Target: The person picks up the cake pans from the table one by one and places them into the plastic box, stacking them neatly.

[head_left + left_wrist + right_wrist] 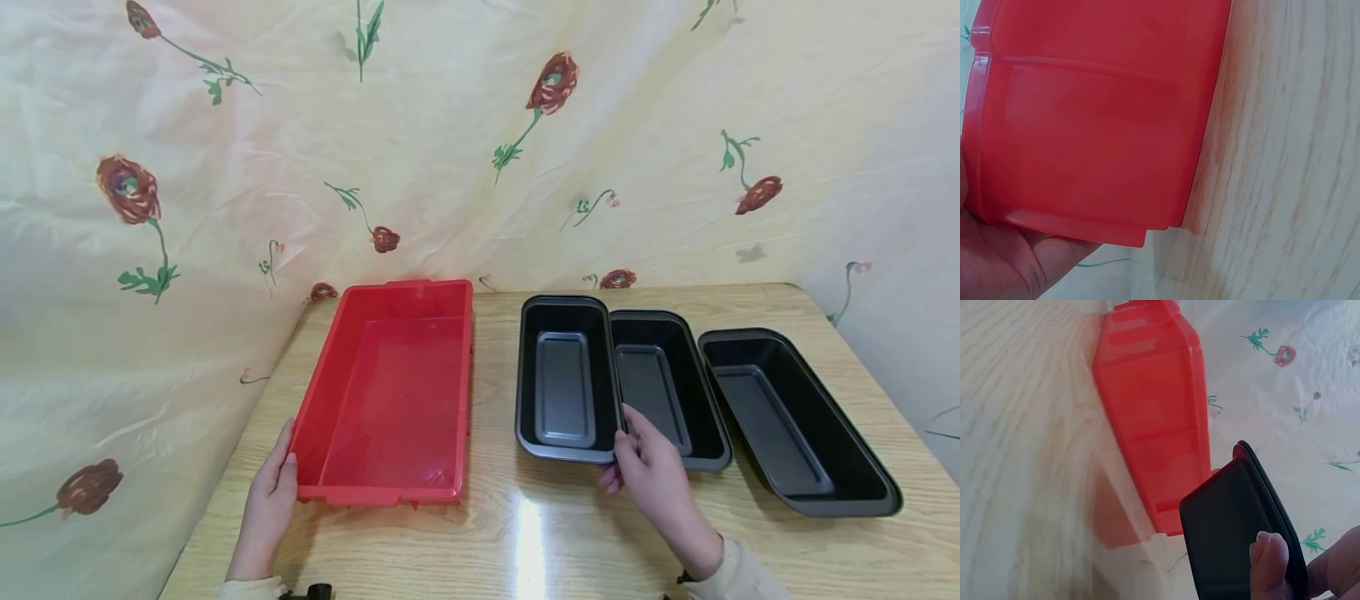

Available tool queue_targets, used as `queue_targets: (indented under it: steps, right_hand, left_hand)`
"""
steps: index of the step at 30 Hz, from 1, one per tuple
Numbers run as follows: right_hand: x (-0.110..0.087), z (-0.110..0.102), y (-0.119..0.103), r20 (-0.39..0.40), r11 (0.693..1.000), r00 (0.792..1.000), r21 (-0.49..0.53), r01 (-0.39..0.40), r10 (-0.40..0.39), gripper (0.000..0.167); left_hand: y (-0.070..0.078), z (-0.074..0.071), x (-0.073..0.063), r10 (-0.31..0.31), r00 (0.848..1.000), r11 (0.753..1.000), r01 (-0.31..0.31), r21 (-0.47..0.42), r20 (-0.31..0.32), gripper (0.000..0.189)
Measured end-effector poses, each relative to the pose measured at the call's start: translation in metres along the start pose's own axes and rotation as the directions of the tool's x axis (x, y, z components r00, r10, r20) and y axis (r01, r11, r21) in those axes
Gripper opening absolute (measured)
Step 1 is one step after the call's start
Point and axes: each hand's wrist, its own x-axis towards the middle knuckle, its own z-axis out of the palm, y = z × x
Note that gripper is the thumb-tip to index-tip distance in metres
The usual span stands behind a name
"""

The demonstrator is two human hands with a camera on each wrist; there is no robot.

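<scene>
A shallow red plastic tray (408, 400) sits on the left of the table. My left hand (270, 492) grips its near left corner, the thumb at the rim; in the left wrist view the hand (1016, 262) wraps the rim from outside. In my right hand (660, 471) is a dark loaf pan (566, 392), pinched at its near right corner. The right wrist view shows that pan (1225, 528) lifted off the table, fingertips (1270, 553) against its outer wall. Its right rim overlaps a second loaf pan (651, 392). All these vessels are empty inside.
A third loaf pan (780, 425) lies at an angle on the far right. The wooden table (495, 542) ends at a flower-printed cloth (450, 133) hanging behind and at the sides. A strip of bare wood separates tray and pans.
</scene>
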Motion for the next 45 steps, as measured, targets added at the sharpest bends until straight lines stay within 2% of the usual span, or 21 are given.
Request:
queue_targets:
  steps: [11,18,21,29,38,45]
  right_hand:
    - [0.003,-0.007,-0.008,0.005,1.000,1.000,-0.019,0.024,-0.024,0.049]
    - [0.004,-0.007,-0.013,0.027,0.999,0.999,0.021,0.033,-0.034,0.049]
    - [0.005,-0.007,-0.018,0.046,0.999,0.999,0.038,0.019,-0.021,0.051]
    - [0.006,-0.002,-0.030,0.078,0.998,0.997,0.062,-0.002,-0.003,0.051]
    - [0.008,0.004,-0.039,0.106,0.996,0.994,0.087,0.010,-0.019,0.050]
    - [0.010,0.010,-0.047,0.121,0.995,0.993,0.104,-0.002,-0.010,0.049]
  left_hand:
    - [-0.003,0.000,0.001,0.020,1.000,1.000,-0.020,-0.013,0.005,0.053]
    - [-0.002,0.001,-0.001,0.036,0.999,0.999,-0.036,-0.014,-0.009,0.052]
    - [-0.002,0.000,-0.001,0.022,1.000,1.000,-0.022,-0.015,-0.003,0.053]
    - [-0.001,0.000,-0.001,0.021,1.000,1.000,-0.022,-0.017,-0.007,0.052]
    - [0.001,0.001,-0.002,0.031,0.999,0.999,-0.032,-0.014,-0.020,0.052]
    - [0.003,0.000,-0.002,0.008,1.000,1.000,-0.008,-0.016,-0.003,0.052]
